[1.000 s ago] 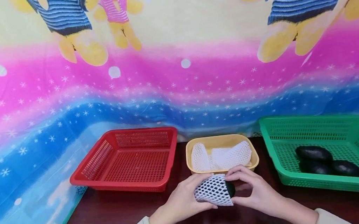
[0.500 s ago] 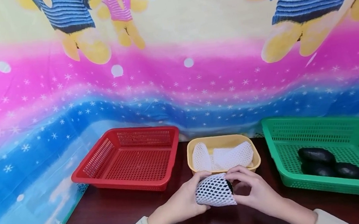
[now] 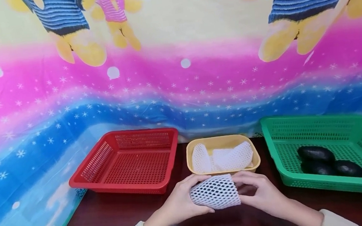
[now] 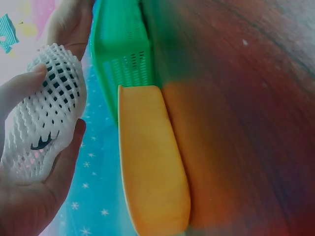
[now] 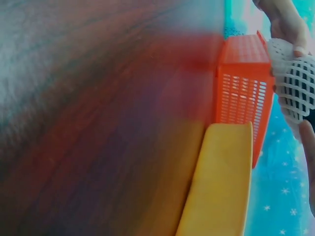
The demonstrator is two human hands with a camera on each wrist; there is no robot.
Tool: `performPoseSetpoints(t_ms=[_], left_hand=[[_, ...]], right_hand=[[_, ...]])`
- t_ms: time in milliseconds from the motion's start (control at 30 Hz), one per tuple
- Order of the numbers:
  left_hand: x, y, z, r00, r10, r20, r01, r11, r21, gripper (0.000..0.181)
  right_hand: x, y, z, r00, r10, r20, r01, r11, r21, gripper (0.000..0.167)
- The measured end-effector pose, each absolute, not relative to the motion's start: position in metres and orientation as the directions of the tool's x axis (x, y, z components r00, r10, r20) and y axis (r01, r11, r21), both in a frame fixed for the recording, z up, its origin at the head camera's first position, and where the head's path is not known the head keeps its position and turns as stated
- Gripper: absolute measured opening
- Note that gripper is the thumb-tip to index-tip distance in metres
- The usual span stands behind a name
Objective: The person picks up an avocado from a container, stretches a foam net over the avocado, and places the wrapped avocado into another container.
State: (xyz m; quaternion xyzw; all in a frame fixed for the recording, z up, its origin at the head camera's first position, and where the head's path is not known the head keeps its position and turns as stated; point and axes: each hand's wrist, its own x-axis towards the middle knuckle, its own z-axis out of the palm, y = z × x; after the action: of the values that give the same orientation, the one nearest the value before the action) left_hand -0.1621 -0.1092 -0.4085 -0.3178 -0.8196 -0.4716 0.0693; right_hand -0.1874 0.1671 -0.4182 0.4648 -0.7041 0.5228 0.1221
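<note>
Left hand [image 3: 181, 202]: curled round net sleeve [image 3: 214, 192], dark fruit [image 5: 310, 117] inside, apparently steadying it. Right hand [image 3: 263, 190]: pinching sleeve's end, apparently keeping it stretched. Beyond both hands: yellow basket [image 3: 215, 144], more sleeves [image 3: 233, 157]. Beyond left: red basket [image 3: 119, 187]. Beyond right: green basket [image 3: 317, 182], bare fruit [image 3: 316, 153].

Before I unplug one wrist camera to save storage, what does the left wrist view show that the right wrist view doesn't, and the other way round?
Only the left wrist view: the green basket, plus a striped patch of the backdrop.

Only the right wrist view: the red basket.

Both: the white foam net with a dark item inside, parts of the left hand and right hand, the yellow tray, the table and the backdrop's blue snowflake area.
</note>
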Motion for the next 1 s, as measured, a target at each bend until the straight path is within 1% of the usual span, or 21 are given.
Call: performPoseSetpoints(t_ms=[100, 333, 533, 667, 767, 900, 1000], left_hand=[[-0.162, -0.110, -0.405, -0.780, 0.485, 0.396, 0.593, 0.370, 0.715, 0.078], [-0.161, -0.110, -0.398, -0.789, 0.499, 0.360, 0.575, 0.389, 0.720, 0.082], [-0.159, -0.111, -0.395, -0.794, 0.493, 0.354, 0.572, 0.410, 0.710, 0.086], [-0.160, -0.111, -0.394, -0.797, 0.492, 0.352, 0.573, 0.429, 0.698, 0.088], [-0.162, -0.111, -0.391, -0.801, 0.484, 0.352, 0.570, 0.437, 0.696, 0.086], [-0.163, -0.113, -0.386, -0.812, 0.473, 0.342, 0.555, 0.444, 0.703, 0.082], [-0.164, -0.114, -0.382, -0.821, 0.469, 0.327, 0.543, 0.464, 0.700, 0.080]], right_hand=[[-0.187, 0.164, -0.419, -0.525, -0.526, 0.669, -0.791, 0.012, -0.612, 0.049], [-0.187, 0.157, -0.418, -0.484, -0.512, 0.709, -0.820, -0.018, -0.573, 0.048], [-0.188, 0.150, -0.418, -0.499, -0.497, 0.710, -0.811, -0.022, -0.585, 0.046], [-0.188, 0.146, -0.416, -0.488, -0.496, 0.719, -0.818, -0.028, -0.574, 0.045], [-0.189, 0.145, -0.412, -0.496, -0.493, 0.715, -0.817, -0.014, -0.577, 0.044], [-0.191, 0.145, -0.406, -0.528, -0.497, 0.689, -0.804, 0.030, -0.594, 0.042], [-0.193, 0.147, -0.401, -0.523, -0.509, 0.683, -0.807, 0.039, -0.589, 0.042]])
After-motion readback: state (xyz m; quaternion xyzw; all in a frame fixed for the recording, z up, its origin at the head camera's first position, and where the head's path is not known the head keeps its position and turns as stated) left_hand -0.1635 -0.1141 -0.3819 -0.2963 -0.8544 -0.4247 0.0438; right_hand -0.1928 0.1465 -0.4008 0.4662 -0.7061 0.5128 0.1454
